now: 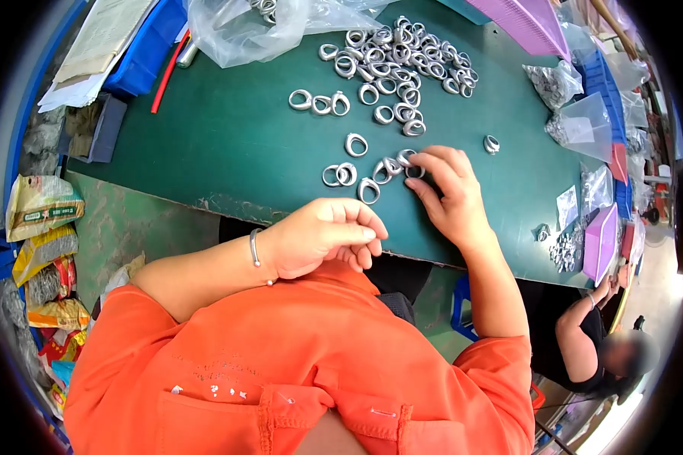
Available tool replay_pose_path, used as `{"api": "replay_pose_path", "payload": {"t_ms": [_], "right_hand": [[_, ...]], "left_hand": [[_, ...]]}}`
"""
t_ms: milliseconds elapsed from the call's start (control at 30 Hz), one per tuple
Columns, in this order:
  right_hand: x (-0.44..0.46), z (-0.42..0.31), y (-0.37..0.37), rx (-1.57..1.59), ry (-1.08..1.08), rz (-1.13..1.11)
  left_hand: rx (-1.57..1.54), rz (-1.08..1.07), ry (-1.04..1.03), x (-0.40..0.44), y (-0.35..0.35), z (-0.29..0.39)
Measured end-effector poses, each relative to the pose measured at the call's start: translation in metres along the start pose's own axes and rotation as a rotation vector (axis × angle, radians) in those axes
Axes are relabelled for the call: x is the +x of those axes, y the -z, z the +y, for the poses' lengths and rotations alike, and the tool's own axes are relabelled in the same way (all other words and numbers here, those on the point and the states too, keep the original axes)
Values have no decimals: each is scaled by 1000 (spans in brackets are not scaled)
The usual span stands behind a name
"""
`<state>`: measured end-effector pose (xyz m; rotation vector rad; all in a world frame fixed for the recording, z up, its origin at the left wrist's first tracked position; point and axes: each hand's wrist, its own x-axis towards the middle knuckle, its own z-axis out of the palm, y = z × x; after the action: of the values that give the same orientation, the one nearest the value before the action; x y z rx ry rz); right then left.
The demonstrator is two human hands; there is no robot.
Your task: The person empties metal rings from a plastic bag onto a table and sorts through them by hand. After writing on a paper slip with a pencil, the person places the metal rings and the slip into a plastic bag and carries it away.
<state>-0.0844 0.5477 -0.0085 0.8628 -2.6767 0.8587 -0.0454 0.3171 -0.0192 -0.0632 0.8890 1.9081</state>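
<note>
Metal rings (pixel 412 96) on a green table (pixel 243 129), two bare hands at its near edge.

Head view. Item: one ring (pixel 415 172) at the right hand (pixel 457 199), partly covered by the fingers; its long axis cannot be told. Beside it, a second ring (pixel 406 158), also partly hidden. Nearer the left hand (pixel 315 233), an oval ring (pixel 369 191), long axis running from far left to near right, opening facing up. Farther off, a similar oval ring (pixel 356 144), angled the same way.

Position to grip: the first ring lies between right thumb and forefinger, at the fingertips; whether they are pressed tight on it cannot be told. Left hand: fingers loosely curled, thumb over them, just nearer than the oval ring and apart from it; whether it holds anything cannot be told.

Also listed: an overlapping pair of rings (pixel 340 174) to the left, the large heap at the far side, a lone ring (pixel 492 144) to the right, a red stick (pixel 168 73) far left, a clear plastic bag (pixel 247 38) at the far edge.
</note>
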Motion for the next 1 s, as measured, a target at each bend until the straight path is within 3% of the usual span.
{"api": "replay_pose_path", "payload": {"t_ms": [200,267,333,467,800,867,1000], "right_hand": [[-2,5,2,112,-141,-18],[-4,5,1,128,-142,-13],[-9,1,0,270,-374,14],[-20,4,-9,371,-408,105],[-21,5,-9,486,-351,218],[-17,4,-2,174,-220,25],[-2,-6,-5,208,-70,38]], "left_hand": [[-146,-210,340,0,1,-28],[-114,-227,338,2,2,-32],[-128,-246,341,3,3,-34],[-240,-267,342,6,13,-41],[-490,-199,379,15,27,-55],[-469,-155,392,14,24,-52],[-423,-139,361,16,22,-53]]}}
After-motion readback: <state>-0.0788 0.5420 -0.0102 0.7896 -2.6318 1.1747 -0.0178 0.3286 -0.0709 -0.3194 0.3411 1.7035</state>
